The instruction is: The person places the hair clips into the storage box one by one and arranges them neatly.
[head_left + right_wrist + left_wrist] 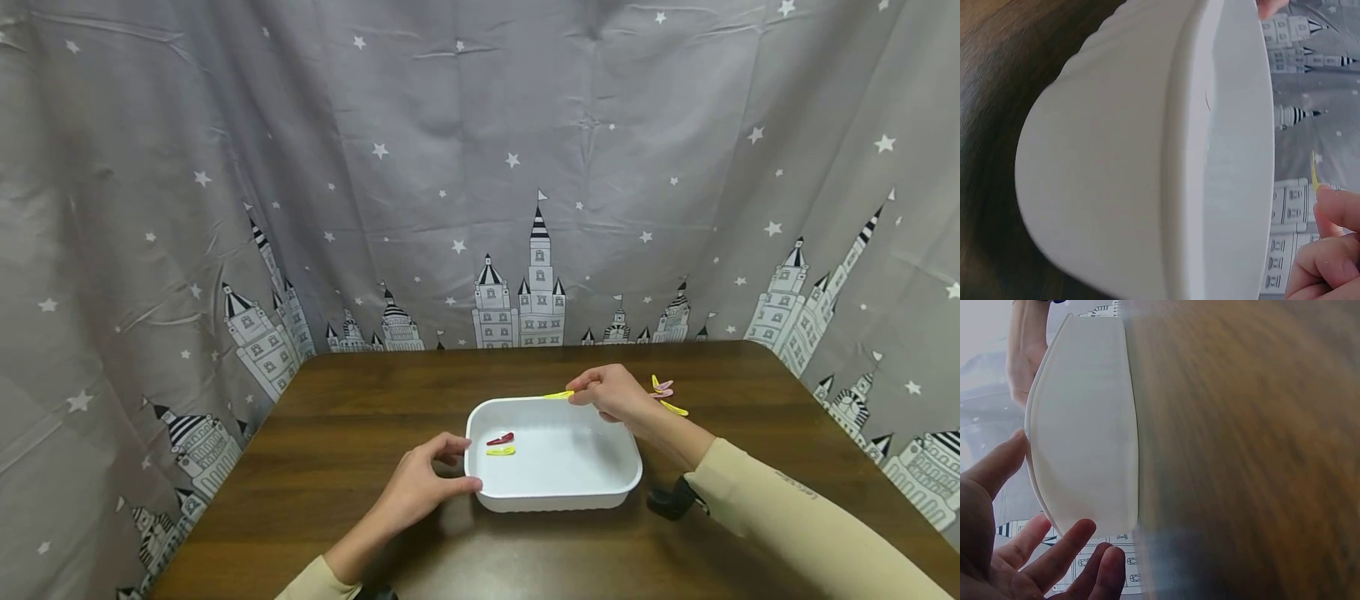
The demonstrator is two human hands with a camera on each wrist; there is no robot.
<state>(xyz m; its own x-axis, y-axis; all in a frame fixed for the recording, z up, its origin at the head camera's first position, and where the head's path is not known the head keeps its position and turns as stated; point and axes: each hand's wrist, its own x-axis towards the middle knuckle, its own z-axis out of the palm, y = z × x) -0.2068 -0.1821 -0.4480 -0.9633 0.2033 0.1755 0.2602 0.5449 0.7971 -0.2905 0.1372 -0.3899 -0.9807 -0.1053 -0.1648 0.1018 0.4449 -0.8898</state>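
Note:
My right hand (613,392) pinches a yellow snap hair clip (558,395) between thumb and fingers, over the far rim of a white plastic basin (555,503). In the right wrist view the clip (1314,170) shows edge-on, sticking out from the fingertips. At the basin's left end my left hand (423,483) holds it, thumb on one side and fingers on the other. The left wrist view shows this grip around the basin's end wall (1085,425). Inside the basin, toward the left, lie a red hair clip (500,439) and a yellow one (501,452).
Several more clips, yellow (674,409) and pink (663,394), lie on the brown wooden table (360,433) right of the basin, beyond my right wrist. A grey curtain (420,208) with castles and stars hangs behind the table's far edge.

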